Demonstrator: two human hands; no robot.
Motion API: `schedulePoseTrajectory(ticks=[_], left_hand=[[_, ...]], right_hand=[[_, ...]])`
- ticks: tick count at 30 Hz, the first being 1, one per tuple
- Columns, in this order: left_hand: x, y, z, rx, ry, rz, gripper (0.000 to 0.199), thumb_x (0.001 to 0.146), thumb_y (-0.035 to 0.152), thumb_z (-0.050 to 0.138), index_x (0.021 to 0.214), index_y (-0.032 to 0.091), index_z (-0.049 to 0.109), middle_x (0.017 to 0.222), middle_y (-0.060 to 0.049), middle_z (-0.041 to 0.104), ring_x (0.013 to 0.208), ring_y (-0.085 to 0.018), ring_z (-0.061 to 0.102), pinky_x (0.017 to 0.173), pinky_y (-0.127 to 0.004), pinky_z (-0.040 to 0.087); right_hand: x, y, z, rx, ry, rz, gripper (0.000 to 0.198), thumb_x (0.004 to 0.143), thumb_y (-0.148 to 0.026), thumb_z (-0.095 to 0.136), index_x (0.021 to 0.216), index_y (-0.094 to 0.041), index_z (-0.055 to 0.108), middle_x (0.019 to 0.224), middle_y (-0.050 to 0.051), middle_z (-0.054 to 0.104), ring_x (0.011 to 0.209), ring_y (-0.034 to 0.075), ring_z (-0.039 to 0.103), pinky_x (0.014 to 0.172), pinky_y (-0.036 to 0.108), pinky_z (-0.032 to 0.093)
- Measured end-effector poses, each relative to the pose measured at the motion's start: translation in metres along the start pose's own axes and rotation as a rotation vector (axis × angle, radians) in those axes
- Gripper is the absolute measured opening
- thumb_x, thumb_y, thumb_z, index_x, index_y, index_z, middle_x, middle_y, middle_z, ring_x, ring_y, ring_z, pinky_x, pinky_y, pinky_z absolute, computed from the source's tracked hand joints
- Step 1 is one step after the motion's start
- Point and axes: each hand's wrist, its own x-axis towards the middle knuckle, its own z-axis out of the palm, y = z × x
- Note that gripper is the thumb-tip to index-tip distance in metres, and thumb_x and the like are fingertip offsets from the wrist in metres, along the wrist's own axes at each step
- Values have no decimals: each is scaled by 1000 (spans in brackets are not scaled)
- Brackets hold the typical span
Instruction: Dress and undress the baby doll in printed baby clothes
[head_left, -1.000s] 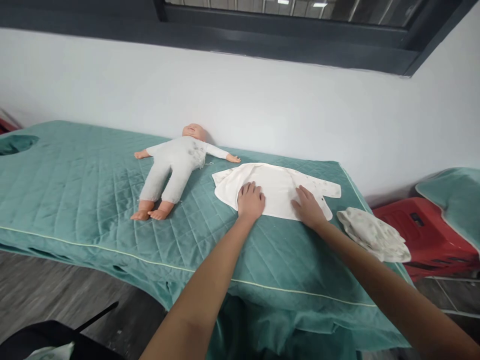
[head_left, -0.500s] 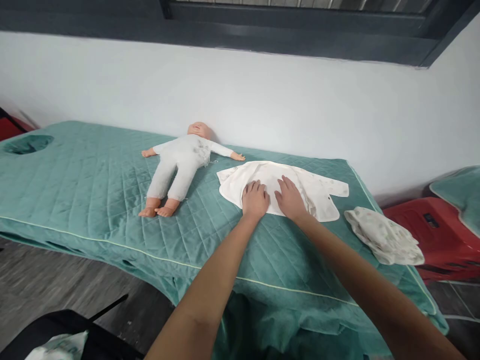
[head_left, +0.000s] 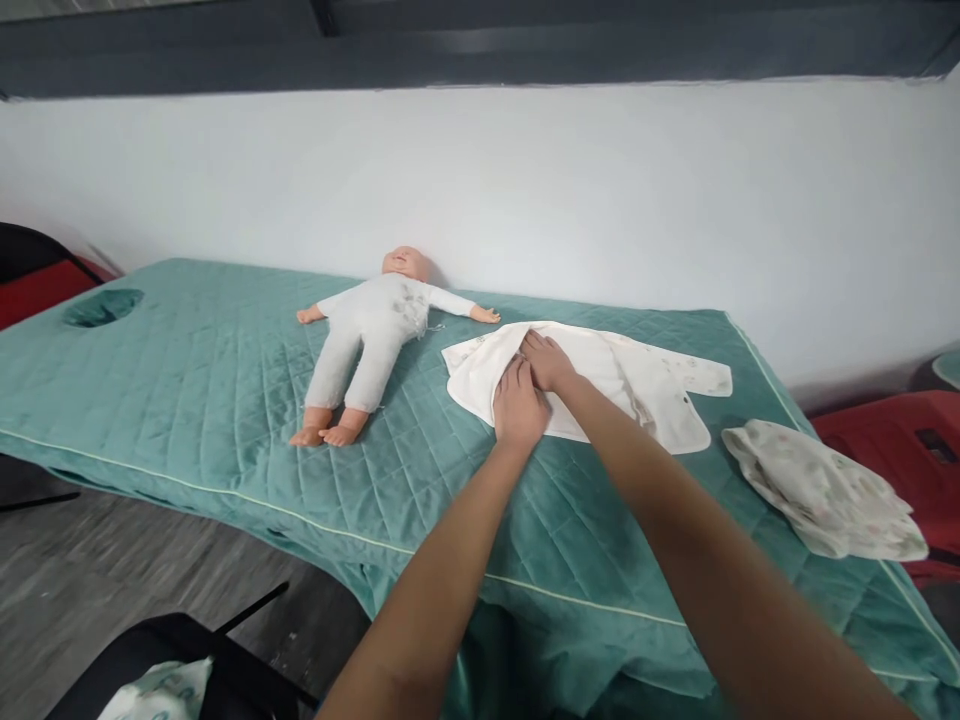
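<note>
A white baby shirt (head_left: 675,405) with a faint print lies spread on the green quilted bed cover (head_left: 225,400), its front flaps laid apart. My left hand (head_left: 519,405) rests flat on the left flap, fingers stretched toward the wall. Just beyond it, my right hand (head_left: 547,362) reaches across to the inner edge of that flap. Its fingers look extended against the cloth, their tips partly hidden by the fold. To the left a baby doll (head_left: 367,320) in a white suit lies on its back, arms spread.
A folded patterned cloth (head_left: 825,490) sits at the bed's right end, beside a red case (head_left: 892,445). The white wall (head_left: 480,190) runs behind the bed. At the lower left stands a black chair (head_left: 172,640) with a printed cloth (head_left: 161,690) on it. The bed has a face hole (head_left: 103,307).
My right hand has moved left and away from me, from the shirt's middle to the left flap's edge. My left hand stays on the flap. The view has shifted slightly.
</note>
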Motion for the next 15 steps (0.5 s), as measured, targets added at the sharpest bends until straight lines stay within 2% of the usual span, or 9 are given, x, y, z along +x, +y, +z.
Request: schedulePoseTrajectory(ticks=[4, 8, 11, 15], left_hand=[[0, -1, 1, 15, 7, -1, 54, 87, 14, 45, 141, 13, 45, 151, -12, 48, 142, -23, 43, 119, -39, 36], [-1, 0, -2, 54, -16, 11, 51, 88, 13, 44, 139, 14, 47, 147, -13, 52, 138, -24, 47, 116, -39, 39], [-2, -1, -5, 105, -37, 23, 46, 88, 11, 43, 133, 16, 52, 137, -13, 58, 129, -25, 53, 110, -40, 44], [-3, -1, -7, 136, -55, 42, 39, 88, 11, 45, 124, 15, 57, 126, -12, 64, 120, -26, 57, 105, -39, 45]], right_hand=[[4, -5, 4, 9, 19, 103, 60, 102, -31, 23, 155, -5, 29, 165, 14, 23, 154, 25, 17, 123, 44, 15], [-4, -1, 7, 32, 58, 219, 67, 103, -45, 17, 157, -5, 25, 166, 15, 18, 154, 25, 15, 123, 45, 16], [-20, 18, 6, 45, 74, 309, 72, 102, -52, 18, 156, -7, 27, 166, 15, 18, 154, 27, 16, 123, 47, 16], [-49, 52, 3, 35, 120, 412, 72, 101, -51, 22, 156, -4, 28, 165, 17, 19, 153, 31, 17, 123, 49, 16]])
